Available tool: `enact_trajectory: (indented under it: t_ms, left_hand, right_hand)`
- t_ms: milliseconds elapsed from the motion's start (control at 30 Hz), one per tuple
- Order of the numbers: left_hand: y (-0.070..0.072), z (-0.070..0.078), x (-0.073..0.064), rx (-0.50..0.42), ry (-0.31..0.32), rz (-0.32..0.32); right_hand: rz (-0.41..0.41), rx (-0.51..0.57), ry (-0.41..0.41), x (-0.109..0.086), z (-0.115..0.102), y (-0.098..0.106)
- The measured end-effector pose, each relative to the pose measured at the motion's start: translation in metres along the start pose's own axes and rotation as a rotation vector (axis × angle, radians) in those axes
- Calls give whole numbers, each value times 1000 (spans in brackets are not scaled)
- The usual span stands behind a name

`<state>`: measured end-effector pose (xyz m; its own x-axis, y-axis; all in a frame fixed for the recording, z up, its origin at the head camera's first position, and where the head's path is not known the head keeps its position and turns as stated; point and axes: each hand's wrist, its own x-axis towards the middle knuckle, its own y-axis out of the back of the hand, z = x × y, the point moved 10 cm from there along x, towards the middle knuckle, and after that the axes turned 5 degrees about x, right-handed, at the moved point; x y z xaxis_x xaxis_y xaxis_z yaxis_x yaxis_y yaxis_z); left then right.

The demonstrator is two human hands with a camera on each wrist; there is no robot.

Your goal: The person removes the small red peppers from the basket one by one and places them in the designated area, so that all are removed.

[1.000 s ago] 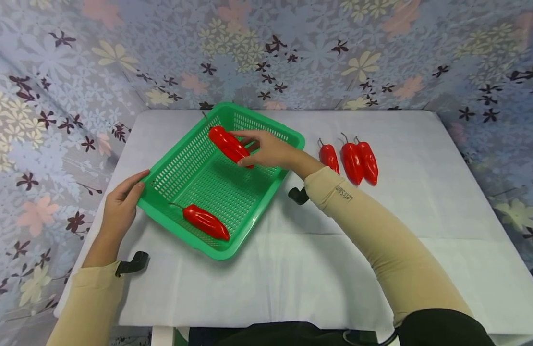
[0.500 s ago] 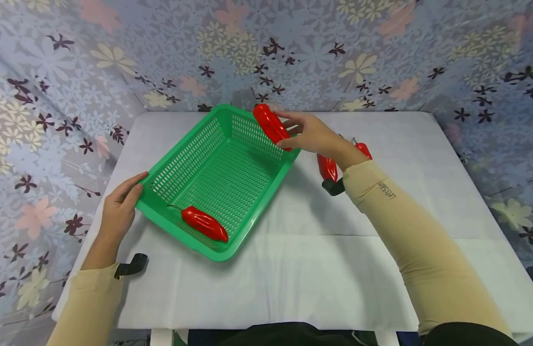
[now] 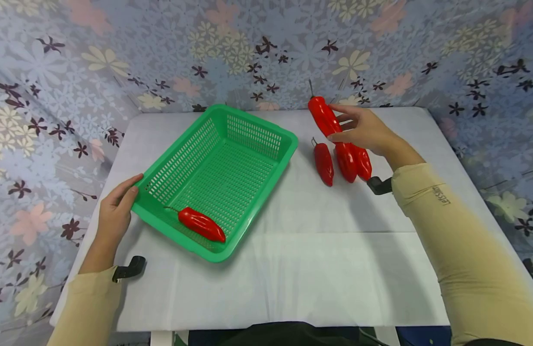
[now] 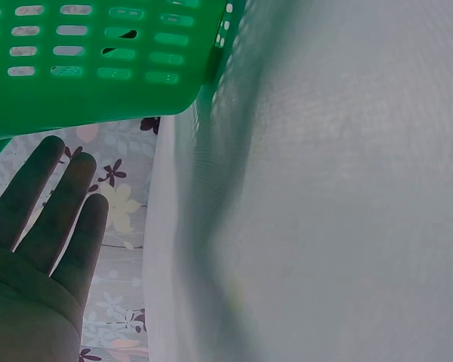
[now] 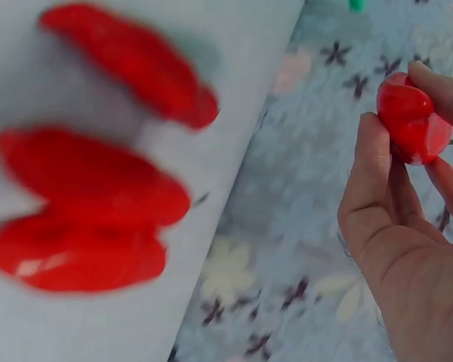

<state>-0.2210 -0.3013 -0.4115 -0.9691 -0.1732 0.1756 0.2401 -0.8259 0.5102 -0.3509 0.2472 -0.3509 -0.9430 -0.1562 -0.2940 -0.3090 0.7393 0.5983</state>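
- Red and glossy, gripped between thumb and fingers of the right hand: the held pepper, over the far side of the table, stem upward. Seen end-on in the right wrist view, most of its length hidden there, the hand cut off by the right edge.
- Partly covered by that hand in the head view: upper ends of the middle pepper and the rightmost pepper, side by side on the table.
- Just left of them, in full sight, the leftmost pepper. All three blurred in the right wrist view.
- Touching the near-left corner of the green basket, fingers straight: the left hand. Dark in the left wrist view, three fingers slightly apart, the rest cut off.
- Lying inside the basket, near its front wall: the single pepper.
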Motion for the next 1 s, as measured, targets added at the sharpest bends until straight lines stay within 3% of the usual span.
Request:
enact_trajectory:
  t_ms: [200,500,833,1000]
  left_hand:
    - [0,4,-1,-2,12,7]
    - [-1,3,0,-58,16,29]
    - [0,5,-1,-77,-17,32]
    - [0,2,1,-59,-6,33]
  right_hand:
    - [54,17,-53,-12,38,28]
    - [117,47,-116,-23,85,46]
    - [146,106,-186,-27,139,47]
    - [134,99,-264,-31,169,44]
